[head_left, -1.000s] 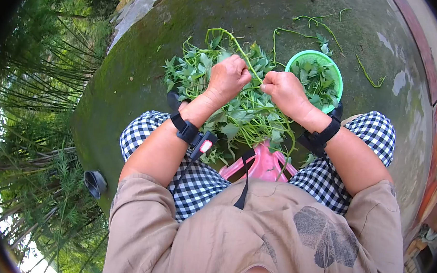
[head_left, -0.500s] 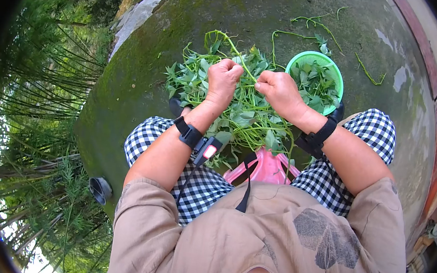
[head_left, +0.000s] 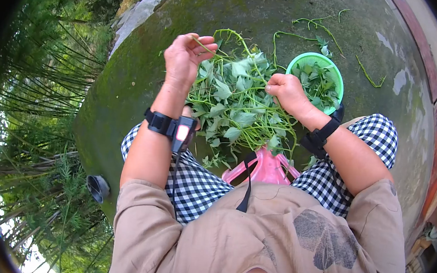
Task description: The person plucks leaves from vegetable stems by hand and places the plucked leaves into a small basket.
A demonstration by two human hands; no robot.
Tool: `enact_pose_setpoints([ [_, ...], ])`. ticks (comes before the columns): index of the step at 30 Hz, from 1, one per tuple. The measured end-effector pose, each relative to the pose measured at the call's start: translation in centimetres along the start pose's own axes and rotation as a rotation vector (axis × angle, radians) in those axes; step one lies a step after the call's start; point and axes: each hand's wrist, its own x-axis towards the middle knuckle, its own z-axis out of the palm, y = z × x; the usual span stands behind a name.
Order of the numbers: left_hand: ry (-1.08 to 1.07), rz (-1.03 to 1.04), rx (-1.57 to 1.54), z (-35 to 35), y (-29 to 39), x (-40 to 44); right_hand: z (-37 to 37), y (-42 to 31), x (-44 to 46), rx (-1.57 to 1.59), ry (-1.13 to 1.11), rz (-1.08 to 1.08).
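Note:
My right hand (head_left: pixel 289 93) is closed in a pinch on a green leafy vine stem (head_left: pixel 243 44), which arcs up and left from it. My left hand (head_left: pixel 182 58) is raised at the left edge of the heap, palm partly turned up. A thin green strand (head_left: pixel 201 45) runs from between its thumb and index finger; the other fingers are loosely bent. Between and below both hands lies the heap of leafy vines (head_left: pixel 232 101), stems and leaves tangled. Right of my right hand stands a green plastic basket (head_left: pixel 341 85) with picked leafy tips (head_left: pixel 316 82) inside.
Loose stems (head_left: pixel 319 25) lie on the mossy concrete ground (head_left: pixel 123 92) beyond the basket. A pink plastic stool (head_left: pixel 265 166) is between my knees. A dark round container (head_left: pixel 98 189) sits at the left edge, beside bamboo greenery (head_left: pixel 45 95). Household items line the right side.
My left hand has moved left and up, away from my right hand and the stem, its fingers loosening around a thin strand. My right hand has shifted slightly right, still pinching the stem.

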Motion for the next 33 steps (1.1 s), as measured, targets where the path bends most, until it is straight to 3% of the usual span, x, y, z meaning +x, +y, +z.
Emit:
enact_pose_setpoints([
  [4, -0.105, 0.031, -0.230, -2.8, 2.2, 0.8, -1.0, 1.6, 0.0, 0.153, -0.002, 0.123],
  [6, -0.103, 0.035, -0.157, -3.5, 3.4, 0.8, -1.7, 2.4, 0.1, 0.262, -0.043, 0.166],
  [8, 0.059, 0.103, 0.070, -1.8, 3.8, -0.6, -2.4, 1.9, -0.1, 0.389, -0.083, 0.218],
  [11, 0.054, 0.019, 0.440, -0.1, 2.0, -1.9, -2.9, 1.2, -0.3, 0.558, -0.137, 0.184],
  [14, 0.049, -0.155, 0.594, -0.1, 0.3, -1.7, -3.5, 1.2, -0.2, 0.729, -0.245, 0.091],
  [18, 0.151, -0.289, 0.470, -1.2, -1.5, -0.9, -4.5, -0.9, -0.5, 0.906, -0.360, 0.016],
  [20, -0.058, -0.425, 0.288, -0.3, -2.0, -1.7, -4.6, -1.4, -0.5, 0.958, -0.398, -0.034],
  [22, -0.262, -0.344, 0.174, 1.3, -1.1, -3.0, -4.7, -1.6, -0.3, 0.915, -0.459, -0.072],
  [26, -0.404, -0.132, -0.047, 3.0, 0.1, -4.0, -3.0, -2.2, -0.4, 0.865, -0.414, 0.015],
  [30, -0.378, -0.033, 0.193, 5.3, 1.4, -6.4, -1.6, -1.9, 0.2, 0.858, -0.258, 0.089],
  [33, -0.386, 0.166, 0.382, 5.6, -0.7, -7.1, -1.4, -1.5, 0.9, 0.852, -0.231, 0.076],
])
